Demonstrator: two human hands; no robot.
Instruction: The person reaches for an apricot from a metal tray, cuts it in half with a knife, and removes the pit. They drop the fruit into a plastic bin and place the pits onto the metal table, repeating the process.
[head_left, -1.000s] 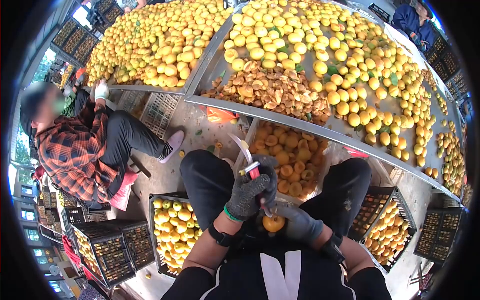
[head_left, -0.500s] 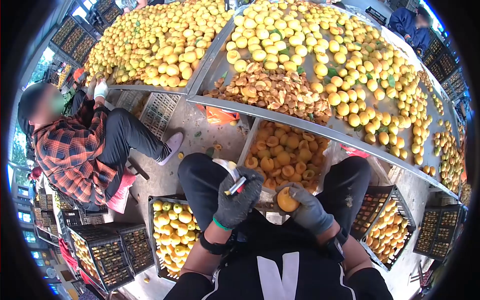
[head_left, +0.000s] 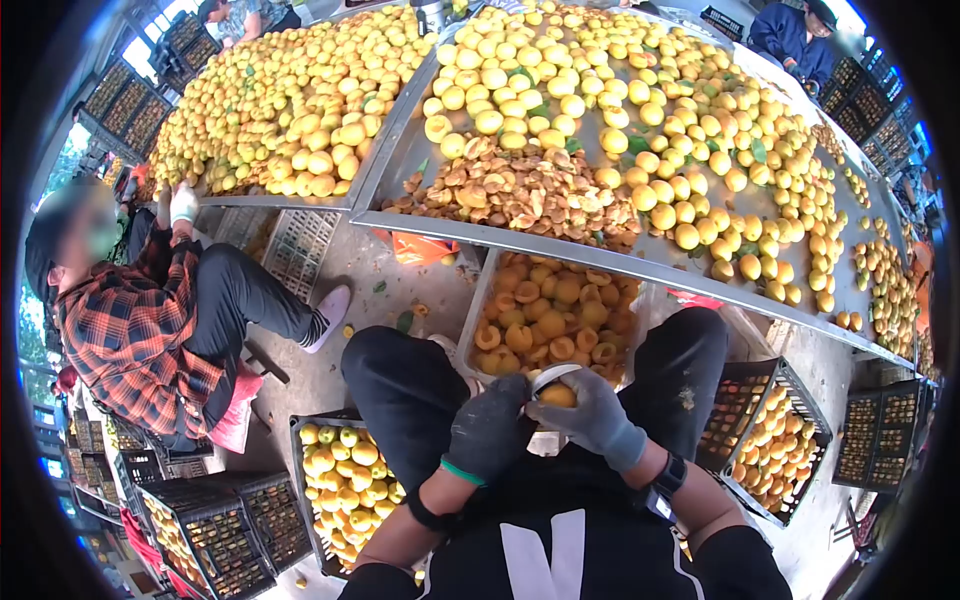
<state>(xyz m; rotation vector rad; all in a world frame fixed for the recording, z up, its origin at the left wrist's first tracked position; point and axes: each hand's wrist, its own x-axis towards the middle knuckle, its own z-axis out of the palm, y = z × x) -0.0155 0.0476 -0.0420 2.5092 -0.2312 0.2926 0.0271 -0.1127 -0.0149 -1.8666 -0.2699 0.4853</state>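
Note:
In the head view my right hand [head_left: 597, 420], in a grey glove, is closed around an orange-yellow apricot [head_left: 557, 396]. My left hand [head_left: 488, 428], in a darker glove, grips a small curved knife, its handle hidden by the fingers. The pale curved blade of the knife [head_left: 553, 375] lies against the top of the apricot, and both hands are close together above my lap. Just beyond them, between my knees, a light crate [head_left: 479, 300] holds cut apricots [head_left: 555, 315] with hollow openings.
A metal-edged table [head_left: 490, 233] spans the front, bearing whole apricots [head_left: 590, 85] and a heap of brown pits or scraps [head_left: 530, 195]. Black crates of fruit stand left [head_left: 300, 465] and right [head_left: 740, 400] of me. A person in a plaid shirt [head_left: 140, 320] sits at left.
My left hand has moved right and turned, bringing the knife blade onto the apricot. My right hand has shifted slightly, still holding the fruit. The view has tilted a little.

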